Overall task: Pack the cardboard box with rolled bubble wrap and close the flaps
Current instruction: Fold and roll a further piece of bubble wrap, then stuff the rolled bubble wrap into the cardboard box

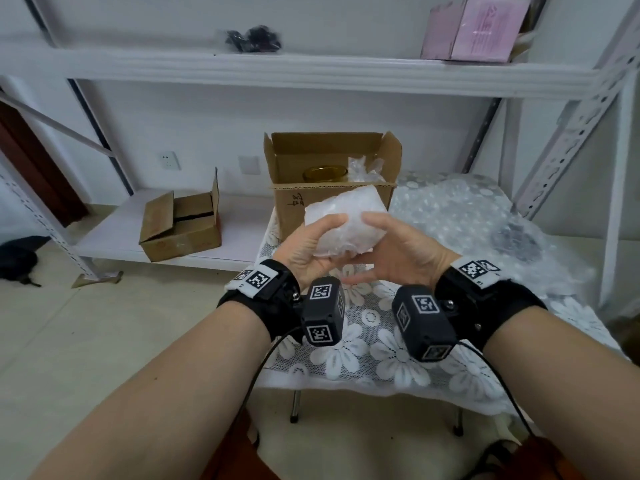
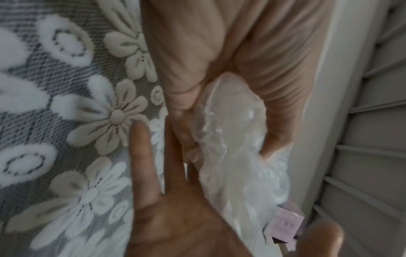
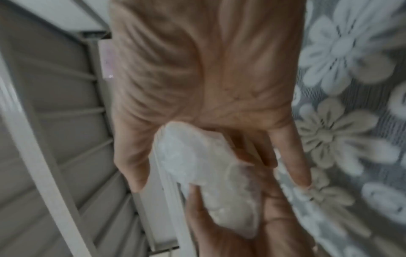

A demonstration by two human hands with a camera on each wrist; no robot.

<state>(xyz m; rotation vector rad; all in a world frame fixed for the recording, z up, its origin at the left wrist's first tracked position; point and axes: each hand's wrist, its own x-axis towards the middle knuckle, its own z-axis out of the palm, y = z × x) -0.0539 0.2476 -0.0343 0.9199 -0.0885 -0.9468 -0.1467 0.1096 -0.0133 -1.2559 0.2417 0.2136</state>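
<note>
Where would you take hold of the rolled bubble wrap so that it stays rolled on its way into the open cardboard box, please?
Probably around its middle, one palm from each side, much as the left hand and right hand cup the rolled bubble wrap now. It is soft and springy, so fingers wrapped across the roll should stop it unrolling before the cardboard box.

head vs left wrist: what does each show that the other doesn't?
Head only: the open cardboard box with a glass jar inside, a second box on the low shelf, loose bubble wrap on the table.

Left wrist only: the underside of the bubble wrap roll, close up.

Both: left hand and right hand holding the roll, the floral tablecloth, the pink box.
</note>
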